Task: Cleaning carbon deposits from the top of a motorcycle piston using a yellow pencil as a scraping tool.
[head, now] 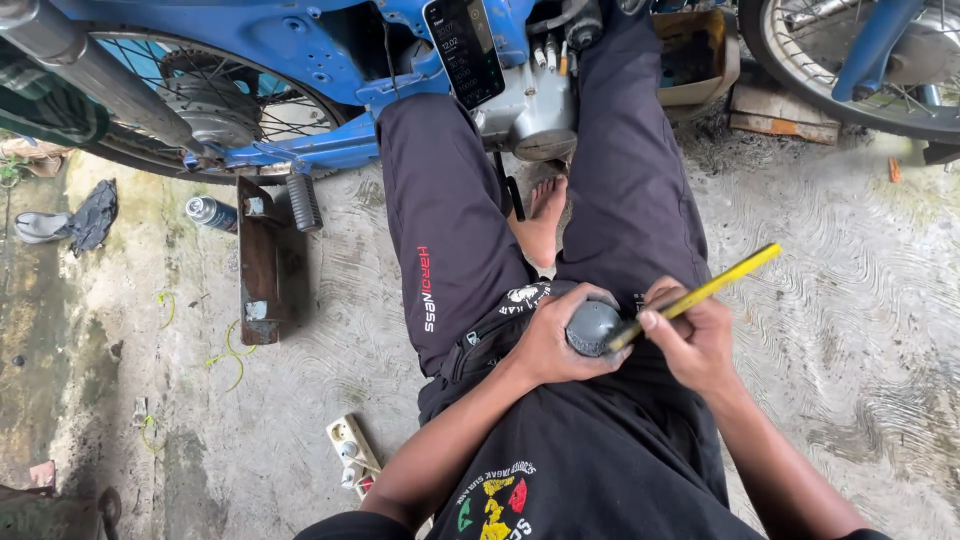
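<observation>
I sit on the floor in black trousers, my knees up toward a blue motorbike (300, 60). My left hand (555, 345) is curled around a small round grey part (592, 328) held over my lap. My right hand (695, 335) grips a thin yellow tool (715, 283). The tool slants up to the right, and its lower tip rests against the grey part.
A phone (465, 48) leans on the bike's engine (535, 105) above my left knee. A spray can (210, 213), a footpeg (303, 202) and a rusty metal block (262, 262) lie at left. A white power strip (350, 455) sits near my left elbow. Another wheel (850, 60) stands top right.
</observation>
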